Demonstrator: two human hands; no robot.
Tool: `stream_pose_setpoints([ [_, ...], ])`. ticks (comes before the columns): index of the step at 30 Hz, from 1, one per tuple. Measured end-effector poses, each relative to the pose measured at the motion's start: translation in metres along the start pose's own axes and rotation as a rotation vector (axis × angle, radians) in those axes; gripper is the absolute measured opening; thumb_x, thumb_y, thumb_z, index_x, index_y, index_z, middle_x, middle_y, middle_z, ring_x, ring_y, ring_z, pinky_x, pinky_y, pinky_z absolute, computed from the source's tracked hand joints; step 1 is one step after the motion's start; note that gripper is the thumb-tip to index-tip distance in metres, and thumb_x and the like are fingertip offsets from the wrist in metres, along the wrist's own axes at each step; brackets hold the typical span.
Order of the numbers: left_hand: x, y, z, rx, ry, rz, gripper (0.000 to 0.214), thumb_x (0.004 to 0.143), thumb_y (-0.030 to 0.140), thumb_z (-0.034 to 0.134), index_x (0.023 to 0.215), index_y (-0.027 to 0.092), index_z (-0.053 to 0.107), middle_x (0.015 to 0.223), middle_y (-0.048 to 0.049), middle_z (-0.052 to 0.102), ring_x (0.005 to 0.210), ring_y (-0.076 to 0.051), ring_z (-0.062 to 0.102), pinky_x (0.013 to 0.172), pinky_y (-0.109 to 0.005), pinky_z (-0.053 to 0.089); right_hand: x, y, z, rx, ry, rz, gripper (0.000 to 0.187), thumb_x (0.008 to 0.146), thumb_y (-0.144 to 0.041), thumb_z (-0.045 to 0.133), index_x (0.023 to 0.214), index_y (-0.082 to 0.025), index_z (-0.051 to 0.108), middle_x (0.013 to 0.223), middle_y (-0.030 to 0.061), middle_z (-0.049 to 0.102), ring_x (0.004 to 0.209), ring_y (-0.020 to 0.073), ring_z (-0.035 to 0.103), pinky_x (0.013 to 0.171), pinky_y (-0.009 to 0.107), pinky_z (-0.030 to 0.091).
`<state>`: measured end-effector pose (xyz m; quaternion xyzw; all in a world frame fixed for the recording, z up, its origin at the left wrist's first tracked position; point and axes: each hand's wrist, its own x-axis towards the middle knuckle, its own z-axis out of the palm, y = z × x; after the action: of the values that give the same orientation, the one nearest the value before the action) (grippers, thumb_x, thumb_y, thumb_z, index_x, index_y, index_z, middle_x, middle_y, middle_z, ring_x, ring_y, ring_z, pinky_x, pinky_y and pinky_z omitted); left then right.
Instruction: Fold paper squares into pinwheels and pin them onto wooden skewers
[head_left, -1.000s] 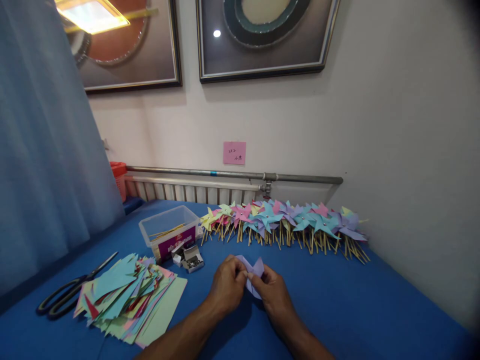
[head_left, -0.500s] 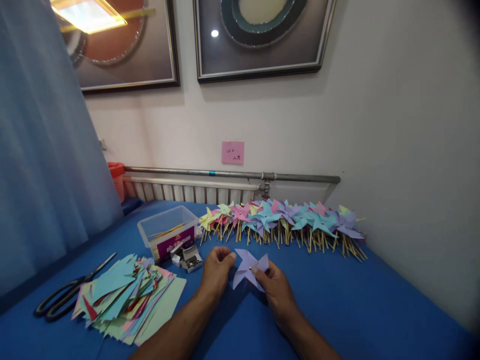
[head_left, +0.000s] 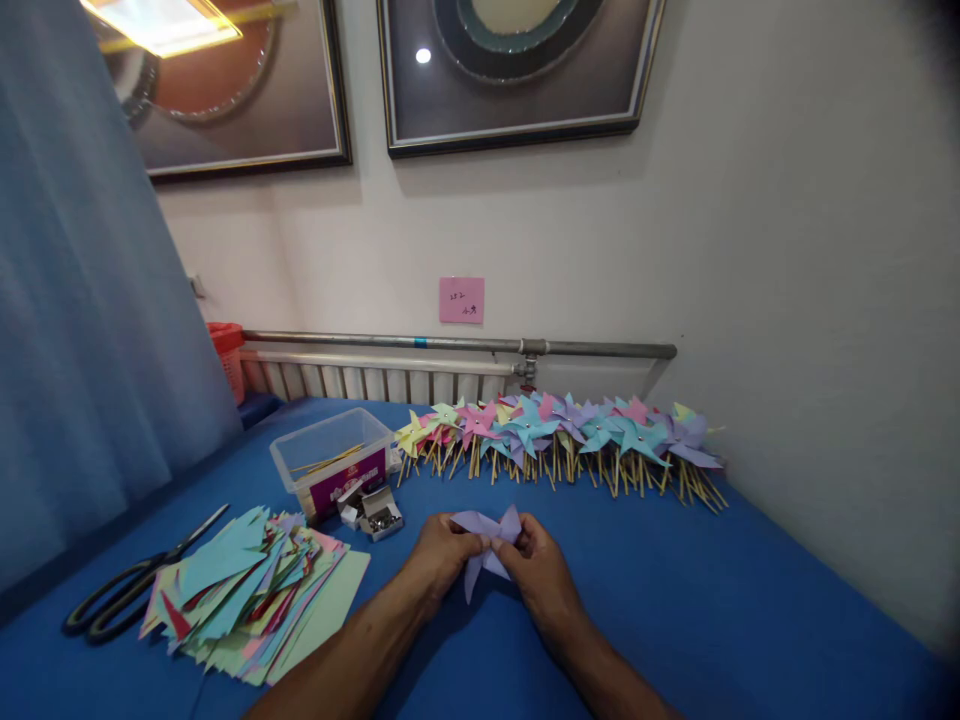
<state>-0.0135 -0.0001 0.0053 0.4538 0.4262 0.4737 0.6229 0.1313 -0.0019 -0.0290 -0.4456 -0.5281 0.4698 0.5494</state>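
A lilac paper pinwheel (head_left: pixel 487 526) is held between my two hands above the blue cover. My left hand (head_left: pixel 442 552) pinches it from the left, thumb near its centre. From the other side my right hand (head_left: pixel 541 568) grips it, its thumb also close to the middle. The fingers behind the paper are hidden. Up and to the left of my hands, a small open box of metal pins (head_left: pixel 382 518) lies beside a clear plastic tub (head_left: pixel 330 452) with thin wooden sticks in it.
Finished pinwheels on sticks (head_left: pixel 559 432) lie in a long row at the back. A pile of coloured paper pieces (head_left: pixel 247 595) is at the left, with black-handled scissors (head_left: pixel 142 580) beside it. A blue curtain (head_left: pixel 97 300) hangs at the left, and a metal pipe (head_left: pixel 465 346) runs along the wall.
My left hand has moved right and taken hold of the pinwheel, which has turned and tilted. My right hand still holds it. The view has shifted slightly.
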Motion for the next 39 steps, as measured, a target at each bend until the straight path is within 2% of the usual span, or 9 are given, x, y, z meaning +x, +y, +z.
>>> stream_pose_setpoints([
  [6,0.002,-0.005,0.001,0.104,0.052,0.062,0.019,0.057,0.025,0.071,0.068,0.01,0.071,0.06,-0.0024,0.066,0.053,-0.012,0.054,0.055,-0.024,0.04,-0.001,-0.006,0.001,-0.033,0.028,0.007,0.029,0.067,-0.04,0.075,0.083,-0.02,0.061,0.068,-0.0006,0.065,0.063,0.0179,0.059,0.058,0.027,0.045],
  [9,0.004,-0.008,-0.001,0.146,0.065,0.093,0.02,0.059,0.025,0.069,0.07,0.009,0.071,0.062,-0.0029,0.067,0.053,-0.012,0.054,0.054,-0.023,0.039,-0.001,-0.008,0.002,0.016,0.01,0.019,0.031,0.066,-0.039,0.076,0.086,-0.02,0.062,0.074,0.0023,0.07,0.07,0.0208,0.064,0.062,0.029,0.048],
  [14,0.005,-0.009,-0.001,0.164,0.043,0.099,0.024,0.061,0.025,0.066,0.077,0.008,0.073,0.065,-0.0041,0.068,0.055,-0.013,0.054,0.056,-0.024,0.04,-0.002,-0.008,0.004,0.04,-0.002,0.02,0.03,0.066,-0.036,0.075,0.088,-0.02,0.062,0.077,0.0032,0.071,0.073,0.022,0.065,0.066,0.031,0.05],
  [20,-0.003,0.001,0.003,0.152,-0.025,0.101,0.023,0.062,0.026,0.065,0.077,0.011,0.073,0.067,-0.0034,0.069,0.06,-0.015,0.058,0.06,-0.025,0.042,-0.005,-0.012,0.003,0.034,0.009,0.004,0.033,0.066,-0.036,0.077,0.092,-0.02,0.064,0.083,0.0043,0.073,0.08,0.0243,0.067,0.073,0.033,0.052],
  [31,0.0,-0.007,-0.001,0.24,-0.045,0.182,0.015,0.07,0.027,0.064,0.074,0.013,0.068,0.061,0.0007,0.062,0.055,-0.011,0.052,0.054,-0.022,0.038,-0.005,-0.013,0.005,0.181,-0.029,0.096,0.037,0.063,-0.042,0.082,0.084,-0.02,0.063,0.075,0.0021,0.071,0.069,0.0203,0.065,0.065,0.029,0.05],
  [39,-0.004,-0.001,0.002,0.121,-0.068,0.096,0.02,0.063,0.026,0.067,0.075,0.011,0.07,0.064,-0.0021,0.066,0.056,-0.012,0.054,0.057,-0.023,0.04,-0.004,-0.011,0.003,0.116,-0.006,0.082,0.034,0.064,-0.041,0.08,0.085,-0.019,0.063,0.073,0.0014,0.07,0.066,0.0191,0.063,0.061,0.028,0.049],
])
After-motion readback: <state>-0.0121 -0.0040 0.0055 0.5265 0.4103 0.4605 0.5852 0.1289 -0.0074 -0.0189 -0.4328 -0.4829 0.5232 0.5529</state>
